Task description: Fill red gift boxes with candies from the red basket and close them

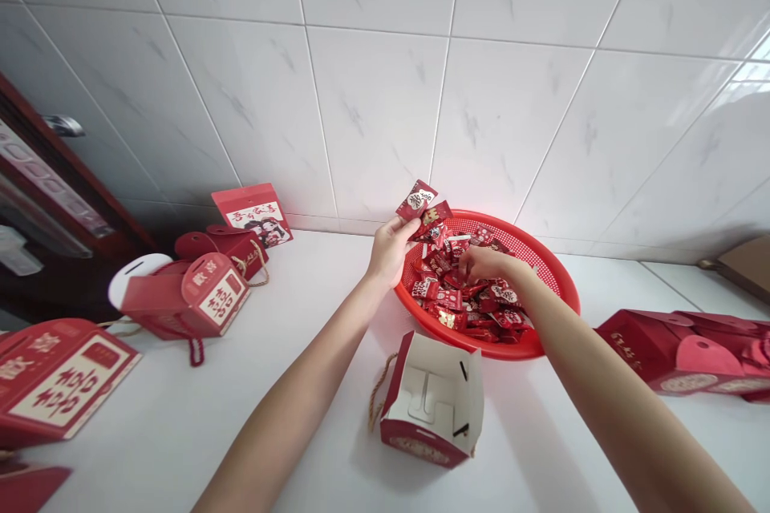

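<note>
A: Which materials and shapes are showing?
B: A red basket (570,300) of perforated plastic, rounded and smooth-rimmed, is sitting right of centre, holding a heap of glossy, crinkled packets (448,299). Below it, an open carton (415,446) of folded card is showing a pale interior; a twisted cord (378,394) is hanging at its left side. Printed red boxes (186,296) are standing at the left of the frame, with further cartons (643,353) at the right edge. The white counter (150,433) is supporting everything.
A: The left hand?
B: The left hand (390,250) is pinching flat packets (417,199) between thumb and fingers over the basket's upper left rim; the packets are projecting above the fingertips.
A: And the right?
B: The right hand (486,264) is pointing its fingers down into the heap, packets surrounding them. The tips are being hidden, so whether they are gripping one cannot be determined.
</note>
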`<action>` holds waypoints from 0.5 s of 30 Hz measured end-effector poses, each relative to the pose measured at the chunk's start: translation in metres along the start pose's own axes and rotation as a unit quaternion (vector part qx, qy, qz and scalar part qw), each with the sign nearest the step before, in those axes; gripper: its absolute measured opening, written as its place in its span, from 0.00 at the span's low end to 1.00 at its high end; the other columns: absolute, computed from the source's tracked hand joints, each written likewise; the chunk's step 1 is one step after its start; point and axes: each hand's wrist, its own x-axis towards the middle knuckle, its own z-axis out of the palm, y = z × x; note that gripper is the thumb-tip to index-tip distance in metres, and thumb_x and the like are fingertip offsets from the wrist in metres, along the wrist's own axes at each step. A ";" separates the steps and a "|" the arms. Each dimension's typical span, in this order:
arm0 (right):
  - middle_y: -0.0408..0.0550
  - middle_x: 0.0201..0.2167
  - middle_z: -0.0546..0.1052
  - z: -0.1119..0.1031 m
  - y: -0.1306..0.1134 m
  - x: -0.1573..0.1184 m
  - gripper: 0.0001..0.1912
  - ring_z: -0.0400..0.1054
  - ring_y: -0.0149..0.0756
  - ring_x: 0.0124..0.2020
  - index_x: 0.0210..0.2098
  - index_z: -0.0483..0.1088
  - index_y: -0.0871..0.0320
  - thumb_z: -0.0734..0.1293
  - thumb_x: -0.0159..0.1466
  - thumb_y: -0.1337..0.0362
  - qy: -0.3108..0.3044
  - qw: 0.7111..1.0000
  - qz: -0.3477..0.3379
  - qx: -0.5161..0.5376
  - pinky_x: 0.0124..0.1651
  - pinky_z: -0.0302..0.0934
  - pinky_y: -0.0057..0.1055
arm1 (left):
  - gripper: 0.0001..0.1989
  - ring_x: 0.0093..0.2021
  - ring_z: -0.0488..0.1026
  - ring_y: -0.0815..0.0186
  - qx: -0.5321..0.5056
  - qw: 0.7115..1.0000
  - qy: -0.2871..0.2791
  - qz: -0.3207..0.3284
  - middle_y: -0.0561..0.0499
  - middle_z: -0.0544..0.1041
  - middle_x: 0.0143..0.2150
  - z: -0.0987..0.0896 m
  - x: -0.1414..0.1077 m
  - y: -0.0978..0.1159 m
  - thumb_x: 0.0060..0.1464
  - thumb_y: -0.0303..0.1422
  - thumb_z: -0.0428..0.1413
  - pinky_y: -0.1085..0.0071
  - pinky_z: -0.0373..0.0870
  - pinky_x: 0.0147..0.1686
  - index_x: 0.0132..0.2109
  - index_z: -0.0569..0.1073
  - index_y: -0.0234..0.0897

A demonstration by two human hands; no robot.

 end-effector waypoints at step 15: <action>0.40 0.25 0.68 0.005 0.017 0.003 0.11 0.62 0.34 0.31 0.23 0.62 0.55 0.70 0.52 0.66 0.091 0.969 -0.066 0.218 0.34 0.57 0.29 | 0.17 0.39 0.78 0.63 0.009 1.000 -0.012 0.006 0.49 0.84 0.37 0.001 -0.001 -0.001 0.35 0.37 0.72 0.71 0.71 0.39 0.34 0.81 0.37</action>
